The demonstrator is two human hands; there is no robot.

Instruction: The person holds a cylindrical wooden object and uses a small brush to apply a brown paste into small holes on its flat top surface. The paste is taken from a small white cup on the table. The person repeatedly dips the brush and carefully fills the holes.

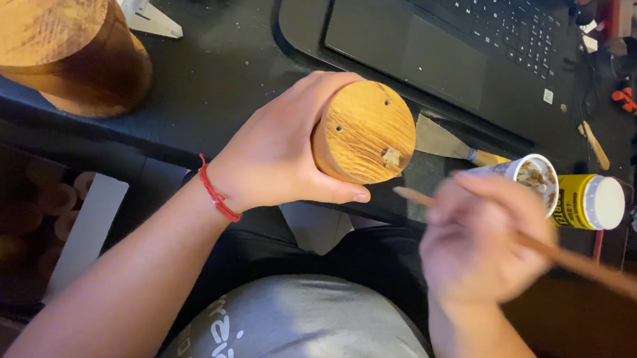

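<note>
At the far left, a big wood piece (55, 54) sits on the dark desk (220, 69). It is well apart from the hands.

Next comes the left hand (281, 148). A red band (215, 194) is on that wrist. The hand is wrapped tight around a wood cylinder (364, 132) and holds it up over the lap, in front of the desk edge. The round flat end faces up at us. That end has two or three small holes. One spot near the lower right of the end has a pale dab in it, so it looks like one spot is filled. The other holes look bare, so I think more filling is left to do.

Behind the cylinder lies a putty knife (446, 143), flat on the desk, near the laptop (456, 44).

Then comes the right hand (482, 240). It is blurry. Its fingers are closed on a thin wood stick (587, 264). The stick tip points at the cylinder and is just beside it, but not touching it.

Just past that hand is an open tub (537, 176) with brown paste inside. A yellow can (591, 203) with a white lid lies beside it on the right.
</note>
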